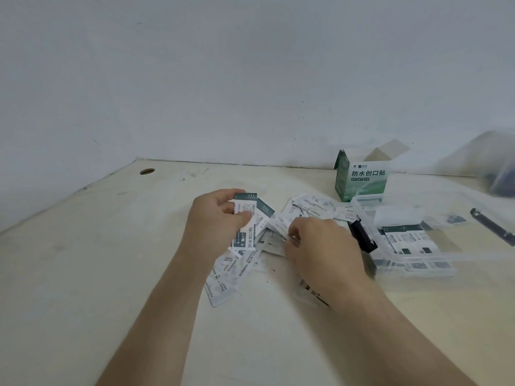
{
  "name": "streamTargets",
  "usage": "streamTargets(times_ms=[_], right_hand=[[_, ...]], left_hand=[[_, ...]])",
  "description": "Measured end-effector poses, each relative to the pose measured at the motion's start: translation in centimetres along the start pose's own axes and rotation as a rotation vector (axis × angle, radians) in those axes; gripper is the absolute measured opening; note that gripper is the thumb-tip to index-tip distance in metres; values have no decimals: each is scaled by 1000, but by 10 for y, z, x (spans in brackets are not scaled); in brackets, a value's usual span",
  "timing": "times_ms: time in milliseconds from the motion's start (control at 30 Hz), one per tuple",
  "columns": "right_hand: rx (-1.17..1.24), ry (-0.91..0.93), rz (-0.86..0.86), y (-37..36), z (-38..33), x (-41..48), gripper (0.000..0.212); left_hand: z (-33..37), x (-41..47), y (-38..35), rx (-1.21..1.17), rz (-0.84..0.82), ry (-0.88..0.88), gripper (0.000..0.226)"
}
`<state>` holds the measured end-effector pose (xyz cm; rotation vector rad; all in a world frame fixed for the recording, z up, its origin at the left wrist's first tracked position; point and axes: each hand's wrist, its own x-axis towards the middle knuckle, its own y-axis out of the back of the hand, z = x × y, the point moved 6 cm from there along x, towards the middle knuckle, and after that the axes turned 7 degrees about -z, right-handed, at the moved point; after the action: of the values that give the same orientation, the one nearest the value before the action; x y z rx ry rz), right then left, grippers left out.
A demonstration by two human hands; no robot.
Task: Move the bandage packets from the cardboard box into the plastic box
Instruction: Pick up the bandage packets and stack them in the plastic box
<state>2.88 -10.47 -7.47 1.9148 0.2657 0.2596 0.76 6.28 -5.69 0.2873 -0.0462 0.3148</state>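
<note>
My left hand grips a small stack of white-and-green bandage packets, held upright above the table. My right hand reaches into a loose pile of packets spread on the table, its fingertips pinching one white packet. More packets lie under and in front of my left wrist. The green-and-white cardboard box stands open at the back right. The clear plastic box sits to the right of my right hand, with a few packets lying flat inside it.
A black clip sits on the plastic box's left edge. A dark pen-like tool lies at the far right. A blurred plastic bag stands at the back right. The pale table has a round hole near its back left corner.
</note>
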Motion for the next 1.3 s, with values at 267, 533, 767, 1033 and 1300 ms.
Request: streamTargets(times_ms=[267,533,767,1033,1300], right_hand=[[372,-30,146,4,8,-1,19],[1405,-44,-142,-9,4,-1,15],[1251,46,-190,-15,-3,0,14],[979,-27,47,-4,13,-1,32],[851,-65,20,-9,17,0,35]], left_hand=[[-9,4,3,-169,-68,83,33],[-8,0,-18,-197,-107,63,43],[-4,-3,-28,-81,-166,32,35],[-29,4,-15,895,-206,92,48],[-8,-1,-5,922,6,-29,12]])
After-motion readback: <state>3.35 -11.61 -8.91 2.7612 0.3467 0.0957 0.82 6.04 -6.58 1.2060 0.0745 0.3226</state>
